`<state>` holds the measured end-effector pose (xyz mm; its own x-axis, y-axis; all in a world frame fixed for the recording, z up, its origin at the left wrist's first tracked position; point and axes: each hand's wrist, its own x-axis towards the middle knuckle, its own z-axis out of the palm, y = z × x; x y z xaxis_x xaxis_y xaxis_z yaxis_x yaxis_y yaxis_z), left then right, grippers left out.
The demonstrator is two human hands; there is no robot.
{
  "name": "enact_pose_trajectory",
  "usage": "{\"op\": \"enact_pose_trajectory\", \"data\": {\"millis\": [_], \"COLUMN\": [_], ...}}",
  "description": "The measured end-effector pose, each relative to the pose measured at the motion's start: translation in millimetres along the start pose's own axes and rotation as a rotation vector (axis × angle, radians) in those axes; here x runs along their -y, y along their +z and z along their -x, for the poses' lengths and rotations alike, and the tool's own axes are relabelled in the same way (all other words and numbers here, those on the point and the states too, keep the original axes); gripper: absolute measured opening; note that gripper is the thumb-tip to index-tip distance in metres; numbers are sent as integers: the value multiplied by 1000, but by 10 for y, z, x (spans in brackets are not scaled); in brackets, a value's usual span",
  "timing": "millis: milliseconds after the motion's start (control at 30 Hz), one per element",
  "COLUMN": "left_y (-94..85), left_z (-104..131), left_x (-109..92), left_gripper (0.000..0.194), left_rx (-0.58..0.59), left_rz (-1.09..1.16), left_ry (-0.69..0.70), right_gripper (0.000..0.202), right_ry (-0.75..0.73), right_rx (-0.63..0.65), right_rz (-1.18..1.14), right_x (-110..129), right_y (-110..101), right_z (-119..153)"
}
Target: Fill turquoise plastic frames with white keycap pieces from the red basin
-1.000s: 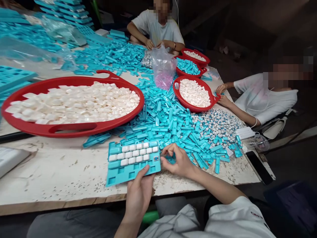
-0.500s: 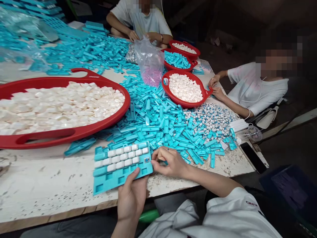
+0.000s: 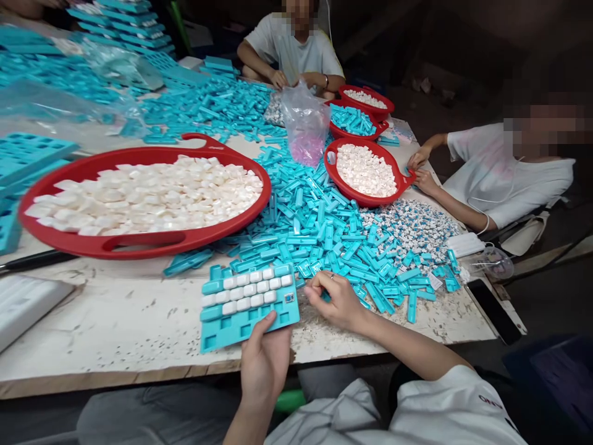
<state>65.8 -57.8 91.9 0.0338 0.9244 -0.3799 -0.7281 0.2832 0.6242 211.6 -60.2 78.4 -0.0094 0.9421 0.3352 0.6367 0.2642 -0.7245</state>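
A blue keyboard-like plate point(image 3: 250, 307) with rows of white keycaps point(image 3: 250, 289) is tilted above the table's front edge. My left hand point(image 3: 266, 358) grips its lower edge, thumb on top. One small switch point(image 3: 290, 297) sits in a socket near its right end. Just right of the plate, apart from it, my right hand point(image 3: 336, 301) has its thumb and index finger pinched together; what they hold, if anything, is too small to make out. Loose blue keycaps point(image 3: 333, 228) lie heaped behind both hands.
A large red basket point(image 3: 222, 230) of white keycaps stands left. Smaller red baskets point(image 3: 365, 201), a plastic bag point(image 3: 306, 117) and a switch pile point(image 3: 412, 225) lie farther back. A phone point(image 3: 493, 311) rests at the right edge. Two people sit across the table.
The view has turned left, so things appear farther right. My right hand has moved slightly away from the plate, its fingers still pinched. My left hand still holds the plate.
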Motion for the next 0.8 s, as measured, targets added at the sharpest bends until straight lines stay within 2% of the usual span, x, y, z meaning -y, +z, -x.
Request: {"op": "enact_pose_trajectory", "data": {"millis": [233,333,433,533,667,800], "left_y": [-17,-15,-15,-17,-33,-93], "left_z": [-3,-1,2,0,-12,-7], "left_x": [19,32,33,27,56,122], "left_gripper": [60,62,60,55,56,62], "left_rx": [-32,-53,-72,-98,-142,-149], "left_rz": [40,62,76,71,46,-3], "left_ry": [-1,22,16,-14,-23,-5], "right_gripper": [17,28,40,41,35,30], "right_ry": [23,37,40,29,-13,50], "right_rx": [27,31,-19,-92,-112,3], "right_rz": [176,257,295,279,386,602], "right_x": [-31,-66,-108,-122,-110,-190], "right_y": [2,11,2,-63,-199,-249], "right_z": [-45,-52,-55,-117,-400,-827]}}
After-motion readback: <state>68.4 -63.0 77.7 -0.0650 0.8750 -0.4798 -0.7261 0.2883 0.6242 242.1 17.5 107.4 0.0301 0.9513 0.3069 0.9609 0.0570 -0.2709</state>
